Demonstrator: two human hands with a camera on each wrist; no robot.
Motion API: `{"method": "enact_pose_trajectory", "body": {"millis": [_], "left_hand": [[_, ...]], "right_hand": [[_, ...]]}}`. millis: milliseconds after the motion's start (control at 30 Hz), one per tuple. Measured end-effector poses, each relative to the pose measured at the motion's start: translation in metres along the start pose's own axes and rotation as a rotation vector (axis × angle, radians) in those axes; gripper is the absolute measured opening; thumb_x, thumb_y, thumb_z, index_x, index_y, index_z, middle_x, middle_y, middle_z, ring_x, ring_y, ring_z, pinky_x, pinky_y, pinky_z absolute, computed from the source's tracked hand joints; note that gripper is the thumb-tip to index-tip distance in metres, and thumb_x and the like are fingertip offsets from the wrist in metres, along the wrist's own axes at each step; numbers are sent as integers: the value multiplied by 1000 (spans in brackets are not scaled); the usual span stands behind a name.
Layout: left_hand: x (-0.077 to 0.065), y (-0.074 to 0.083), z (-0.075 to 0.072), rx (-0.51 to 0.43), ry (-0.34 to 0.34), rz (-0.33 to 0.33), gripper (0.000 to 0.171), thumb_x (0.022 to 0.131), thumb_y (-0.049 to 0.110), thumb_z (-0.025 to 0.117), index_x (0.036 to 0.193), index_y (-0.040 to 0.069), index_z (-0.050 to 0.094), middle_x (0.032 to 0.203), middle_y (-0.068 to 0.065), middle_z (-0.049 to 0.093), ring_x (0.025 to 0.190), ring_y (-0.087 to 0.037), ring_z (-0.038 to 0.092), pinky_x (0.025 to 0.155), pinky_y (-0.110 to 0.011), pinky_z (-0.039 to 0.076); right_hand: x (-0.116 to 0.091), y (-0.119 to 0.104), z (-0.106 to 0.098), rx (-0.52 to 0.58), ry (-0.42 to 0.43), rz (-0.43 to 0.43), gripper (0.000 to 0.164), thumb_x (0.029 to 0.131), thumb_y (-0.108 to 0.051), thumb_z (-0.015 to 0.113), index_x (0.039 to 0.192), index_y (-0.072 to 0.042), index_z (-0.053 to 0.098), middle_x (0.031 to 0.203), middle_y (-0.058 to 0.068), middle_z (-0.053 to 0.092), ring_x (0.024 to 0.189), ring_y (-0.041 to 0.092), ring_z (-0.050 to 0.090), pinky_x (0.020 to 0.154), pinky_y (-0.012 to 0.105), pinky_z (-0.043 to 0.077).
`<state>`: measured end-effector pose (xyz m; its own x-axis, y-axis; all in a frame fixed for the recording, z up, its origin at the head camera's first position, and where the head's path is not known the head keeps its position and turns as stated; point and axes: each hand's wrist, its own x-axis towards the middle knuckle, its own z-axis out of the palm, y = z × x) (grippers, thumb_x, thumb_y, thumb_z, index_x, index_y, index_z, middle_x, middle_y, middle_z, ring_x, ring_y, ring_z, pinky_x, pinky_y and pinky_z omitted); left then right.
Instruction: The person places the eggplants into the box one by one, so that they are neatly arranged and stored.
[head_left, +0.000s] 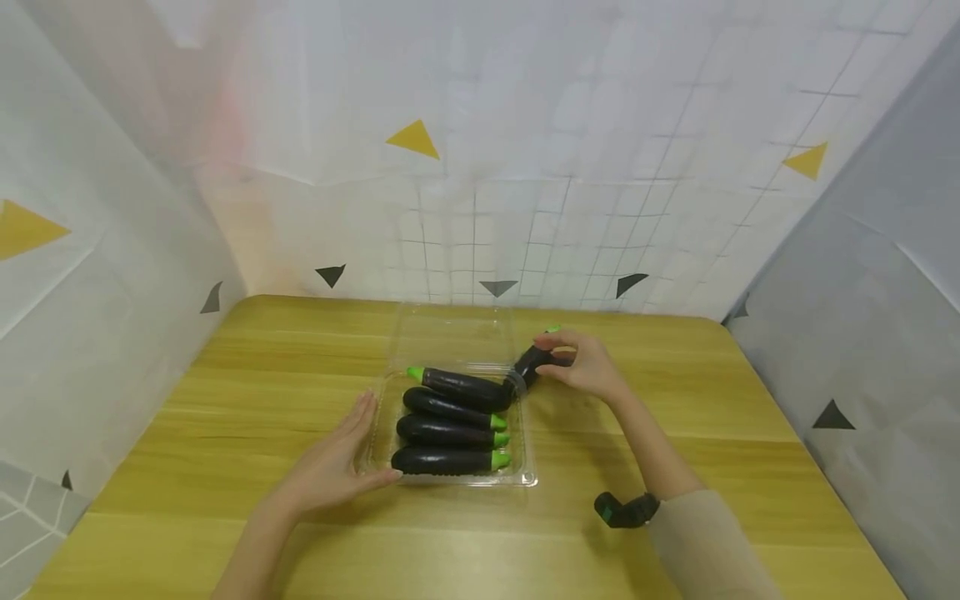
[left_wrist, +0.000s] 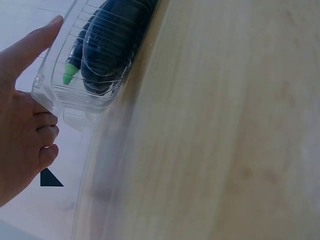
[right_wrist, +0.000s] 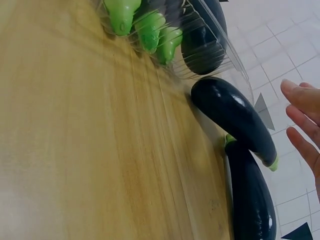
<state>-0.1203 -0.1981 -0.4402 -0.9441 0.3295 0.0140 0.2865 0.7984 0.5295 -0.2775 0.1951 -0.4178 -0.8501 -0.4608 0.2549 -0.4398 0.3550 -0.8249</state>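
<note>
Several dark eggplants [head_left: 442, 459] with green stem ends lie side by side in a clear plastic clamshell box [head_left: 528, 462] whose lid [head_left: 450, 329] is folded back. My left hand [head_left: 333, 467] spans the box's near left corner, fingers along the left side and thumb at the front edge. Two more eggplants lie outside, to the right. One loose eggplant [right_wrist: 227, 107] rests close against the box; the other eggplant [right_wrist: 250, 192] meets it near its stem end. Over these, my right hand [head_left: 588, 367] hovers with loosely bent fingers, apart from both in the right wrist view.
The wooden table [head_left: 450, 542] is bounded by pale sheet walls at the back [head_left: 525, 208] and on both sides. A black wrist device [head_left: 626, 510] sticks out beside the right sleeve [head_left: 701, 533].
</note>
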Motion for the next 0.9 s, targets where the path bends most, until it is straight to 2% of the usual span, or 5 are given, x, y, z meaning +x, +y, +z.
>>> {"method": "enact_pose_trajectory", "body": {"millis": [133, 367, 467, 700, 900], "left_hand": [[0, 0, 0, -5, -5, -4, 113, 78, 72, 59, 155, 7, 7, 160, -14, 3, 144, -34, 12, 107, -58, 28], [0, 1, 0, -4, -1, -2, 113, 78, 72, 59, 155, 6, 7, 160, -15, 4, 144, -35, 13, 107, -58, 27], [0, 0, 0, -3, 0, 0, 114, 78, 72, 59, 155, 6, 7, 160, -15, 3, 144, -35, 12, 107, -58, 27], [0, 0, 1, -1, 6, 7, 113, 78, 72, 59, 155, 6, 7, 160, -14, 4, 144, -34, 12, 107, -58, 28], [0, 1, 2, -6, 8, 13, 113, 78, 71, 60, 155, 6, 8, 160, -14, 4, 144, -34, 12, 107, -59, 27]], "right_hand": [[4, 3, 0, -71, -10, 1, 42, 80, -6, 78, 118, 6, 64, 118, 20, 64, 112, 39, 58, 95, 53, 46], [15, 5, 1, -561, -65, -66, 42, 77, -16, 81, 117, -9, 69, 117, 7, 67, 112, 29, 59, 95, 48, 46], [18, 3, 3, -695, -112, -115, 42, 75, -14, 82, 115, -11, 70, 119, 5, 66, 113, 29, 58, 94, 48, 46], [22, 2, 9, -820, -200, -174, 43, 72, -6, 83, 113, -12, 71, 121, 5, 65, 113, 29, 59, 92, 47, 49], [22, 7, 13, -849, -208, -178, 54, 71, -5, 83, 122, -11, 65, 124, 7, 63, 115, 29, 58, 92, 47, 49]]}}
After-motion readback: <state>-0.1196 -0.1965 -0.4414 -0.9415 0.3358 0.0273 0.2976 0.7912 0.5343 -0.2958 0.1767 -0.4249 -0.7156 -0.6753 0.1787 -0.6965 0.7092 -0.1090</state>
